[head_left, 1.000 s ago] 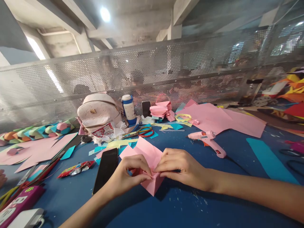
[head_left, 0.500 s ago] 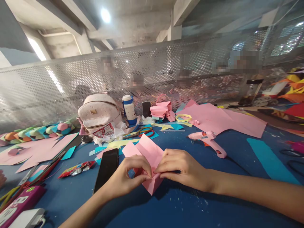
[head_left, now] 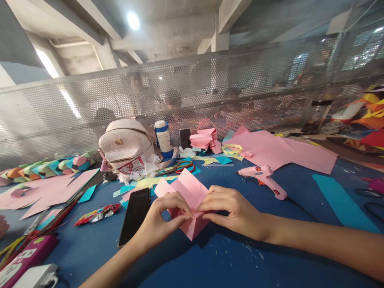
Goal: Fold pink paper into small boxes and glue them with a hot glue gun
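A creased pink paper sheet (head_left: 189, 192) lies on the blue table (head_left: 228, 260) in front of me, its far part lifted. My left hand (head_left: 162, 222) pinches the sheet's middle fold from the left, fingers closed on it. My right hand (head_left: 231, 210) pinches the same fold from the right, fingertips almost meeting the left hand's. A black phone (head_left: 135, 214) lies face up just left of my left hand.
A pink glue gun (head_left: 264, 180) lies to the right. Large pink sheets (head_left: 279, 152), a teal strip (head_left: 339, 202), scissors (head_left: 180, 166), a pale backpack (head_left: 126, 142), a bottle (head_left: 163, 138), a snack wrapper (head_left: 96, 213) and paper scraps crowd the table. A perforated metal screen (head_left: 90, 108) runs behind, with people beyond it.
Both hands have shifted slightly up and away with the pink sheet, and its far flap stands a bit higher. Their pinch on the fold is unchanged.
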A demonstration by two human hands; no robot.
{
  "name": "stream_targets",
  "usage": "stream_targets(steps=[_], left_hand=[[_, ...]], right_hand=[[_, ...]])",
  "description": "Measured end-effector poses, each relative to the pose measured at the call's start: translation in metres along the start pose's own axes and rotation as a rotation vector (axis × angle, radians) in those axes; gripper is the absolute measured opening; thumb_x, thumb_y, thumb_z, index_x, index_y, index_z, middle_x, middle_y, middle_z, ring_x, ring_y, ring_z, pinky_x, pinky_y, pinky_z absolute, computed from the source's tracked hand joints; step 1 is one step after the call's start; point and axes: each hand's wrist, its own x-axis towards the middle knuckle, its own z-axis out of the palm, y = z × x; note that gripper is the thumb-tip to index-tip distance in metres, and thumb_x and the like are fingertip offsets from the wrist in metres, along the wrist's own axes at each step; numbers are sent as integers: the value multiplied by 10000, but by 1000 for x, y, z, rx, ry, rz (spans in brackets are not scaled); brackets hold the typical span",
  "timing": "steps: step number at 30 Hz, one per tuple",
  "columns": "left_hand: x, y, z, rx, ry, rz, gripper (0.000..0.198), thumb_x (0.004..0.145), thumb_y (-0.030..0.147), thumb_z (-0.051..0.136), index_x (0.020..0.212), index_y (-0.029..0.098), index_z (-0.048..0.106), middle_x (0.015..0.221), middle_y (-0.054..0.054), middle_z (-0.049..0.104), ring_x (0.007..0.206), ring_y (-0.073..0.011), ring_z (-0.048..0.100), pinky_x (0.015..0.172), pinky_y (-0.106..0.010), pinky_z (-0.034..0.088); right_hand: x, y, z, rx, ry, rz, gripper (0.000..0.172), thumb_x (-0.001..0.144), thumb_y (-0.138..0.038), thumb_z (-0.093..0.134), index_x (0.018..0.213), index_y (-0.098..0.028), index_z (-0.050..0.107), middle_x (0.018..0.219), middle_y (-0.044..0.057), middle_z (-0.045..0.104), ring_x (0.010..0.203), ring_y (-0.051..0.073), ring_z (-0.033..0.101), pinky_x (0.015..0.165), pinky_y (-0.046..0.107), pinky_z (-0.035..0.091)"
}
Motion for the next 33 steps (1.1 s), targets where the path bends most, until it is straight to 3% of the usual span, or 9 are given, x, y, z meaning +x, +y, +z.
stream_targets(steps=[8,14,23,33], left_hand=[[-2,1,3,38,37,-9,113,806,278,760,734,191,752,724,-37,697,690,-147,577,611,-243,411],[-2,1,3,56,21,4,97,780,172,768,710,183,701,728,-8,687,698,-137,571,711,-268,408],[-1,3,-2,55,-34,17,129,862,303,711,786,224,779,778,-23,699,714,-149,577,761,-310,377],[-2,7,0,196,16,76,121,876,338,693,845,263,783,774,10,647,751,-158,569,837,-351,292]], right_hand=[[-1,3,1,17,-13,-20,181,956,-292,597,1043,-196,723,976,46,748,870,171,607,798,317,490],[1,2,-1,45,-11,-52,183,962,-284,587,1052,-201,723,972,36,751,864,164,615,810,307,482],[-1,6,-1,20,24,-86,152,946,-264,617,1026,-187,720,944,38,750,845,159,618,790,303,484],[-2,10,-2,-24,55,-87,193,931,-281,638,1072,-159,688,967,68,721,859,171,589,783,316,468]])
